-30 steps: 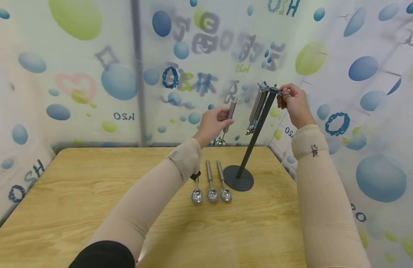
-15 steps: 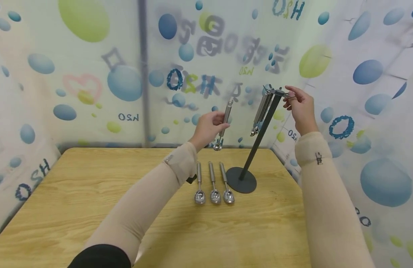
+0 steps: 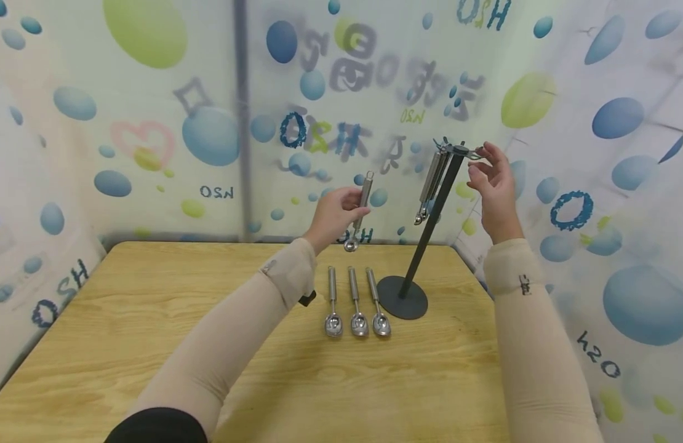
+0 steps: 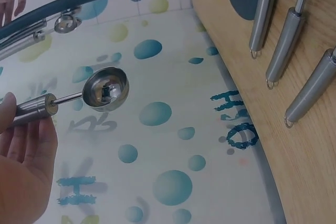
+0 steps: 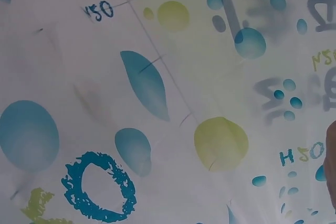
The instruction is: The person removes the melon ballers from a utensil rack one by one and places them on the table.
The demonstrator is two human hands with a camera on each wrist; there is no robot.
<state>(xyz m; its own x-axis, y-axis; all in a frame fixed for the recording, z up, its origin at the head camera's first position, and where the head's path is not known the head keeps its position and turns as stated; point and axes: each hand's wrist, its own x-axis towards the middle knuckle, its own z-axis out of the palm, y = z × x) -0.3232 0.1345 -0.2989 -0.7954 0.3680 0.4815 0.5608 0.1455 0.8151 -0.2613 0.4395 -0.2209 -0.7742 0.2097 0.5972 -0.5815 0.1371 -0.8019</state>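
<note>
Stainless-steel scoop [image 3: 366,193], tilted slightly, is pinched by its handle between thumb and fingers of the left hand [image 3: 335,216], bowl [image 4: 105,90] below them. The right hand [image 3: 496,192] has bent fingers at a hook [image 3: 473,155] of the dark stand [image 3: 431,227]; whether they grip it, I cannot tell. Three scoops [image 3: 359,325] lie on the wooden table [image 3: 153,307].

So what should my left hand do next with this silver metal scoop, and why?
I'd probably lower the silver metal scoop onto the pale wooden table, left of the three oval-bowled metal scoops: your left hand holds it in the air, apart from the dark grey round-based stand, and those three already lie side by side.
</note>
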